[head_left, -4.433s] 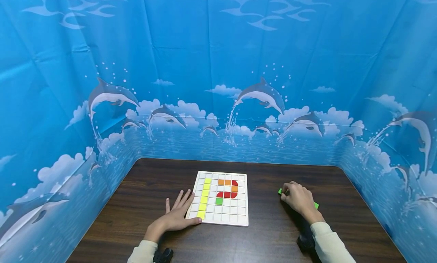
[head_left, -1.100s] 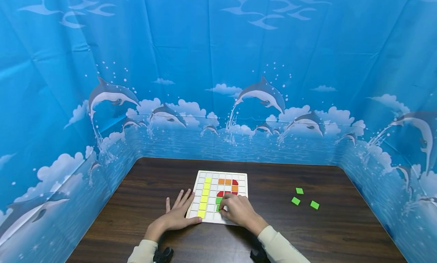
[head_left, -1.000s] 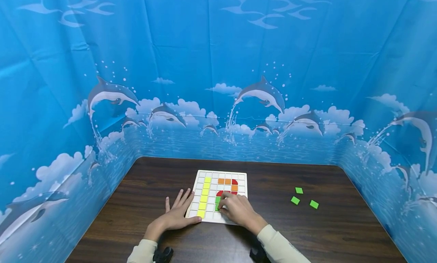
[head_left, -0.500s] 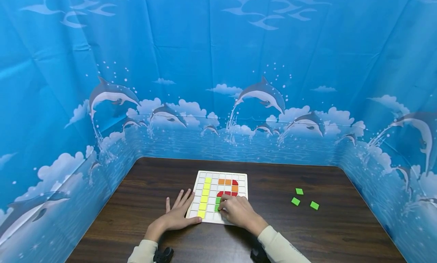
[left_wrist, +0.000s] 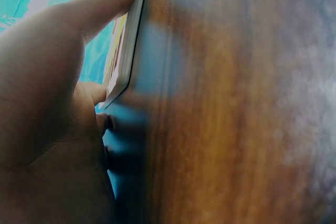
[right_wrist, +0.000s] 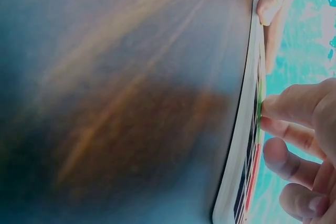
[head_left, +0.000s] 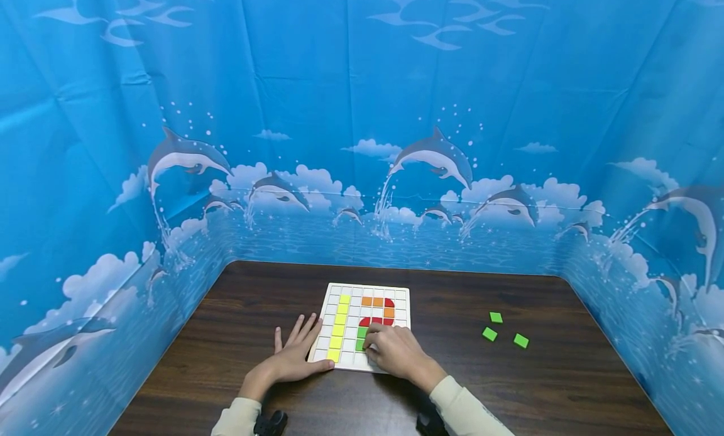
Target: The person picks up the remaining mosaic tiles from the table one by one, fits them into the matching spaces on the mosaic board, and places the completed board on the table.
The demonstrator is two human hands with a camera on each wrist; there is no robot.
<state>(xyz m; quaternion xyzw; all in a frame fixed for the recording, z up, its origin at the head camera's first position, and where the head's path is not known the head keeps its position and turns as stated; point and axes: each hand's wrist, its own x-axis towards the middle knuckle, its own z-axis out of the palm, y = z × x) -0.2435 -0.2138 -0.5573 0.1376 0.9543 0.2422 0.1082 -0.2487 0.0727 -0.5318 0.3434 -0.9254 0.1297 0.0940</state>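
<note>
A white gridded board [head_left: 349, 348] lies on the dark wooden table. My left hand [head_left: 290, 360] rests with spread fingers along its left side, the thumb on the near edge; the left wrist view shows that thumb [left_wrist: 107, 3] against the board's edge. Over the board, my right hand [head_left: 400, 354] has its thumb and forefinger at a green tile [head_left: 360, 345], just below another green tile [head_left: 362, 331]. In the right wrist view its fingertips pinch at the green strip [right_wrist: 259, 113], the other fingers curled loosely. The right hand hides several cells.
Yellow tiles [head_left: 338, 330] form a column at the board's left. Orange tiles [head_left: 372, 302] and red tiles [head_left: 387, 321] make a curved shape at the right. Three loose green tiles [head_left: 489, 334] lie right of the board. A blue dolphin curtain [head_left: 339, 235] surrounds the table.
Since the oldest frame, my right hand has come from the loose green tiles to the board, where a second green tile now shows. Over the last second it hardly moves; my left hand stays put.
</note>
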